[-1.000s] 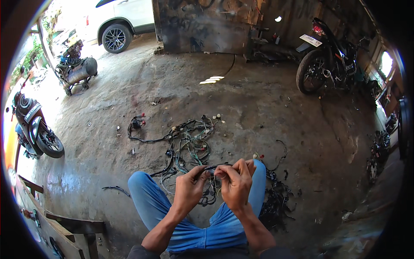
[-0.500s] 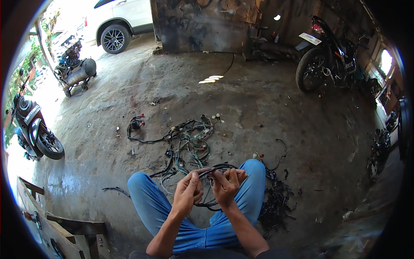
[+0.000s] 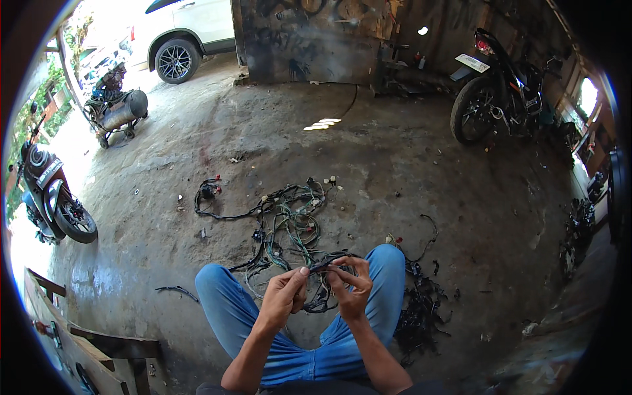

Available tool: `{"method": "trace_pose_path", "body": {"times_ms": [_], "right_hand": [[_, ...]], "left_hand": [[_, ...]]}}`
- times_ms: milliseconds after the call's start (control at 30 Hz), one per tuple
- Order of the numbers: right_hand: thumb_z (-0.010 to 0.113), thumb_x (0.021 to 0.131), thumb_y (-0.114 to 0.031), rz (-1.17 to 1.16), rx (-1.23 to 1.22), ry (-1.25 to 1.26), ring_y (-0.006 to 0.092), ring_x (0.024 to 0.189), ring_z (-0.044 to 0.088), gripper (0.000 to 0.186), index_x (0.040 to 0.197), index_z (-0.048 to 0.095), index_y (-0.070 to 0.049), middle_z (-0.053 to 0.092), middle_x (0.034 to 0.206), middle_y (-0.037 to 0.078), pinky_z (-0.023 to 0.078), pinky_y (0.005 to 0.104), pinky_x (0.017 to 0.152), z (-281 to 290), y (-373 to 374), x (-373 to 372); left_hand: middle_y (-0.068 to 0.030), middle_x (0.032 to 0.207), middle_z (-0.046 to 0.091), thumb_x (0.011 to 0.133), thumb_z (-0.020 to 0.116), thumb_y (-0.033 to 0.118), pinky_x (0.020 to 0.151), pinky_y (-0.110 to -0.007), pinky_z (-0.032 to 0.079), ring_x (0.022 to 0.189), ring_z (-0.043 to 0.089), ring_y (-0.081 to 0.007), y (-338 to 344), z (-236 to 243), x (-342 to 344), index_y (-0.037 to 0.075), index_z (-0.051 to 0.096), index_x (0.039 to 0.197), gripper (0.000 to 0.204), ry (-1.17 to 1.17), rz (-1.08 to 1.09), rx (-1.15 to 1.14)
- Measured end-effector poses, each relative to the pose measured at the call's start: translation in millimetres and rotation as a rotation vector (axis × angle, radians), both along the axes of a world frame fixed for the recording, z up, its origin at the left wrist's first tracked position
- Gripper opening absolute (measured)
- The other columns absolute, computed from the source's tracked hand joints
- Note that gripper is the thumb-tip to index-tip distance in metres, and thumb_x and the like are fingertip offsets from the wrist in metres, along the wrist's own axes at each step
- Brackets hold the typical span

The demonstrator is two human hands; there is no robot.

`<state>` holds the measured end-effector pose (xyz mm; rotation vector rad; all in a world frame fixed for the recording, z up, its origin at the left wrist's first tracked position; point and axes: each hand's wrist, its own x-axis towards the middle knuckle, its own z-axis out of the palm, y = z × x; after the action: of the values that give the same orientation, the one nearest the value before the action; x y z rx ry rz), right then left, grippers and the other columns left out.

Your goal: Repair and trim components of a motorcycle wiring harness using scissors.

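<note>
A wiring harness [image 3: 305, 243] of black-wrapped cables and loose green and grey wires lies tangled on the floor ahead of my knees. One dark wrapped stretch of it is raised between my legs. My left hand [image 3: 283, 294] pinches that stretch between thumb and fingers. Close by on the right, my right hand [image 3: 351, 288] has its thumb and forefinger closed on the same stretch, the other fingers curled. A dark loop hangs below both hands. Whether tape or a loose end sits between the right fingertips is too small to tell.
Black scraps [image 3: 421, 313] lie in a heap beside my right knee. A short black cable piece [image 3: 178, 289] is left of my left knee. Wooden framing [image 3: 112, 343] stands at lower left. Farther off are motorcycles [image 3: 66, 214], an air compressor [image 3: 122, 112] and a white car [image 3: 207, 26].
My right hand has shifted slightly, its fingers lifting and bending differently at the cable. The hanging loop has moved up a little. My left hand keeps its pinch almost in place.
</note>
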<state>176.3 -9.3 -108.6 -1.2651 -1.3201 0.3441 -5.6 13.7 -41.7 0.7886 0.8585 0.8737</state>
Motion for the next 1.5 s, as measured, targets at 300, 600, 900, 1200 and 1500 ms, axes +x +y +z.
{"method": "trace_pose_path", "body": {"times_ms": [300, 600, 900, 1200, 1500], "right_hand": [[0.074, 0.096, -0.022, -0.039, -0.032, 0.005, 0.0269, 0.120, 0.062, 0.035, 0.123, 0.074, 0.000, 0.068, 0.118, 0.011, 0.049, 0.0406, 0.107, 81.2, -21.0, 25.2], [0.085, 0.088, -0.015, 0.324, -0.301, 0.234, 0.0303, 0.135, 0.059, 0.022, 0.106, 0.079, -0.003, 0.073, 0.121, 0.011, 0.049, 0.0415, 0.109, 94.3, 7.9, 15.0], [0.090, 0.079, -0.016, 0.016, -0.043, -0.021, 0.0239, 0.113, 0.049, 0.016, 0.093, 0.082, -0.012, 0.053, 0.112, 0.004, 0.043, 0.0389, 0.098, 87.5, -16.9, -0.9], [0.086, 0.085, -0.006, 0.068, -0.182, 0.440, 0.0125, 0.093, 0.043, 0.015, 0.100, 0.084, -0.005, 0.043, 0.097, -0.002, 0.038, 0.0248, 0.081, 40.1, -15.9, -7.5], [0.080, 0.094, -0.006, -0.283, -0.154, 0.448, 0.0054, 0.081, 0.048, 0.011, 0.103, 0.082, 0.000, 0.049, 0.096, -0.003, 0.044, 0.0212, 0.073, 40.1, 13.8, -36.6]], "left_hand": [[0.0100, 0.068, 0.040, 0.110, 0.060, 0.021, 0.054, -0.022, 0.029, 0.059, 0.030, -0.0025, -8.8, 12.2, 2.8, 0.011, 0.050, 0.159, 0.051, 0.237, -0.098, 0.368], [-0.0005, 0.068, 0.053, 0.110, 0.060, 0.024, 0.061, -0.023, 0.037, 0.062, 0.042, -0.0042, -16.6, 29.7, 12.9, 0.012, 0.054, 0.154, 0.046, 0.477, -0.035, 0.484], [0.0064, 0.064, 0.045, 0.115, 0.051, 0.035, 0.050, -0.025, 0.030, 0.053, 0.035, -0.0040, -1.4, 10.0, 2.6, 0.006, 0.061, 0.094, 0.037, 0.154, -0.100, 0.163], [0.0077, 0.062, 0.035, 0.114, 0.052, 0.032, 0.043, -0.026, 0.020, 0.046, 0.025, -0.0044, 0.1, 11.1, 1.4, 0.008, 0.057, 0.096, 0.030, -0.242, 0.138, 0.015], [0.0031, 0.071, 0.048, 0.117, 0.044, 0.030, 0.048, -0.022, 0.025, 0.053, 0.035, -0.0043, -23.0, 8.1, 3.8, 0.007, 0.042, 0.132, 0.028, -0.035, -0.145, 0.217]]}}
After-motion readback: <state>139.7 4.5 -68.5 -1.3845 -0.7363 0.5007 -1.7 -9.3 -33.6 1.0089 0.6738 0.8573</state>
